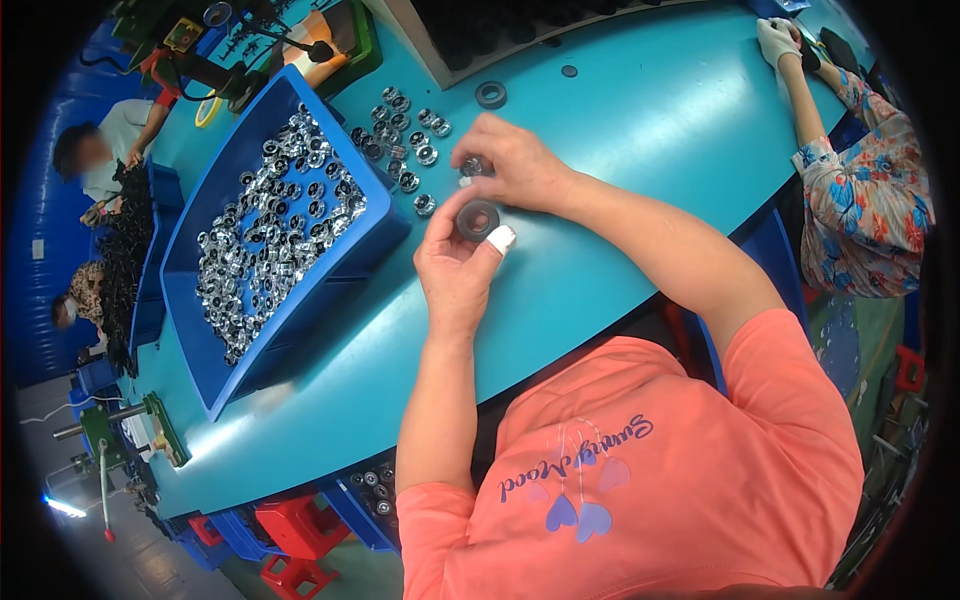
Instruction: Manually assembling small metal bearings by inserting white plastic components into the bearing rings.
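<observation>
My left hand [455, 270] holds a dark grey rubber ring [478, 207] between thumb and fingers; white tape wraps the thumb tip. Just beyond it, my right hand [520, 168] pinches a small black and clear wheel-like part [473, 166], partly covered by the fingers. The ring and the part are close together but apart. To the left, several loose clear and black wheel-like parts [426, 155] lie on the turquoise table [590, 190]. Another dark ring [491, 95] rests farther back.
A large blue bin [380, 215] of such parts stands at the left. A dark-filled tray [440, 65] is at the back, near a small black disc [569, 71]. A gloved co-worker's hand [778, 42] is at the far right; other people are at the left.
</observation>
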Tool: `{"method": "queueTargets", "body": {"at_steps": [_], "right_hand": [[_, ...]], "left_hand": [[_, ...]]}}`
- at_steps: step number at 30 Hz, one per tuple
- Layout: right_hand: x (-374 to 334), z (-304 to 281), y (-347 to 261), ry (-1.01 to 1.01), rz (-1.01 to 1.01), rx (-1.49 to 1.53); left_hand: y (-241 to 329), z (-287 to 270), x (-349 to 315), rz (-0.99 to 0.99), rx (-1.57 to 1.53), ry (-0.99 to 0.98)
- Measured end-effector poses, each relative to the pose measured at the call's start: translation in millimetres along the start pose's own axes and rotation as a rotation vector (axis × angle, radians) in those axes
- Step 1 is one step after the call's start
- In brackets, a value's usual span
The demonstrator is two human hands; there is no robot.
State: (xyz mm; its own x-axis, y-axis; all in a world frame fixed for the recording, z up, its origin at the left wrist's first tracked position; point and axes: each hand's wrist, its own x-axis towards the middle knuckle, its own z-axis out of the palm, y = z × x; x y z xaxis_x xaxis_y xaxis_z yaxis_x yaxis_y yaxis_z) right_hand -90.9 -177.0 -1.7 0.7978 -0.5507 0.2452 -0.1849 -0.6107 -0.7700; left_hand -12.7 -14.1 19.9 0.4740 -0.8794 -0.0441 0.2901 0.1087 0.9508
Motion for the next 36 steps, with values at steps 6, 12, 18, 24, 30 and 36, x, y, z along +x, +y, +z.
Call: {"method": "queueTargets", "body": {"at_steps": [6, 12, 18, 24, 30, 36], "right_hand": [[-1.6, -28.3, -6.9, -0.255, 0.359, 1.136], [-16.2, -17.6, -38.1, -0.287, 0.165, 0.263], [-8.6, -14.8, -9.8, -0.237, 0.375, 0.571], [-8.9, -26.3, -15.8, -0.429, 0.362, 0.816], [-9.0, -30.2, -15.9, -0.437, 0.308, 0.671], [-10.1, -28.9, -28.7, -0.389, 0.273, 0.623]], "left_hand": [[-13.4, -13.9, 5.8, 0.106, 0.291, 0.134], [-23.4, -17.5, 10.5, 0.259, 0.674, 0.257], [-15.3, -13.9, 9.6, 0.343, 0.471, 0.193], [-19.0, -18.6, 12.0, 0.159, 0.171, 0.158], [-16.6, -28.0, 11.9, -0.04, 0.027, 0.107], [-23.4, -39.9, 12.8, -0.043, -0.147, 0.054]]}}
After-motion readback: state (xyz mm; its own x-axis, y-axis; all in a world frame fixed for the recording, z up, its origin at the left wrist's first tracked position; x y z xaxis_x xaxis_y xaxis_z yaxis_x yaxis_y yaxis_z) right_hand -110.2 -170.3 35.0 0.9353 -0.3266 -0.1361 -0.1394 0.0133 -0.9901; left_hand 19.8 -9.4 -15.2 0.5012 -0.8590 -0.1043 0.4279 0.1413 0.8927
